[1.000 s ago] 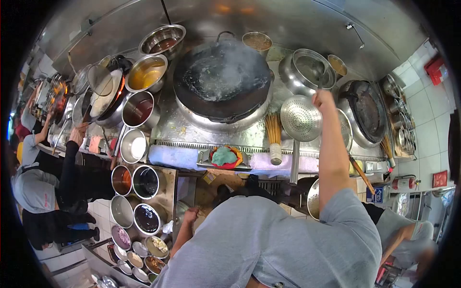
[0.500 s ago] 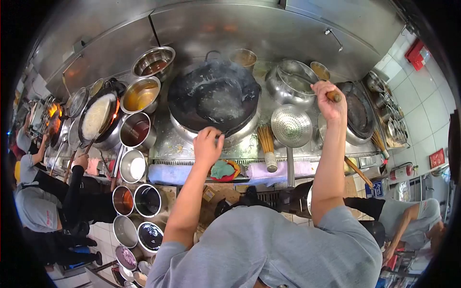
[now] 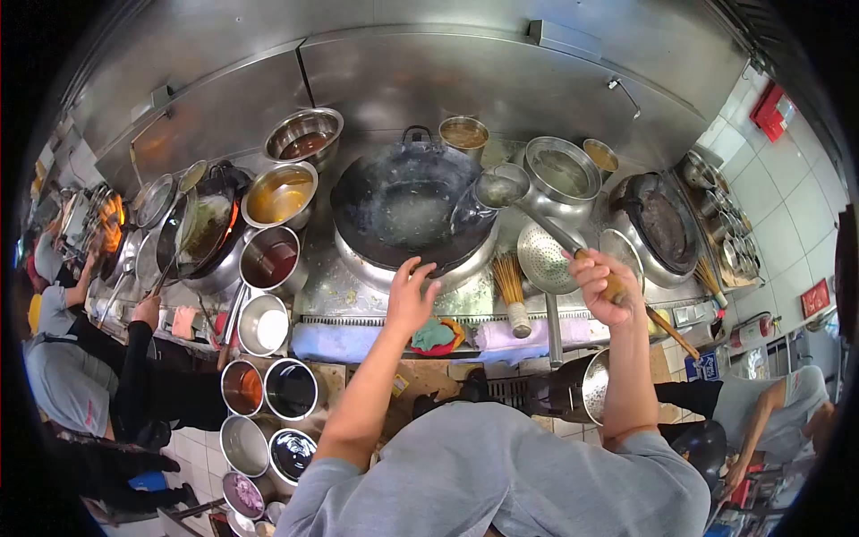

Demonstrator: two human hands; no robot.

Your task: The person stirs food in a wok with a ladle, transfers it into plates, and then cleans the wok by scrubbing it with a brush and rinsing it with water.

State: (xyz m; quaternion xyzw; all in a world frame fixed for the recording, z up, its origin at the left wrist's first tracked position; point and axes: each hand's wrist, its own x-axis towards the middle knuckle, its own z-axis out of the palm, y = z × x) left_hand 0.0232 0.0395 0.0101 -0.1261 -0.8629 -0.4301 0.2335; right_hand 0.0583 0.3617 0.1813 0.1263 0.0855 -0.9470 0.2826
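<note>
My right hand [image 3: 607,286] is wrapped round the wooden handle of a ladle [image 3: 550,225]. The ladle's bowl is tilted over the right rim of a black wok [image 3: 358,201], and clear liquid runs from it into the wok. My left hand [image 3: 414,295] is at the wok's near rim with its fingers apart and slightly curled. Whether it touches the near handle cannot be made out. Right of the wok stands a steel pot [image 3: 557,208] of liquid. A perforated skimmer [image 3: 546,259] and a bamboo brush [image 3: 512,291] lie between my hands.
Metal containers of sauces and liquids, including an oil bowl [image 3: 284,199], line the left side. A second wok [image 3: 664,219] sits at right. Folded towels [image 3: 353,340] lie along the front edge. At left a co-worker [image 3: 67,367] tends another wok; another person bends at right [image 3: 774,403].
The ladle has moved from the steel pot to the wok's right rim and now pours. My right hand has come down and nearer. My left hand's fingers have loosened from the wok handle.
</note>
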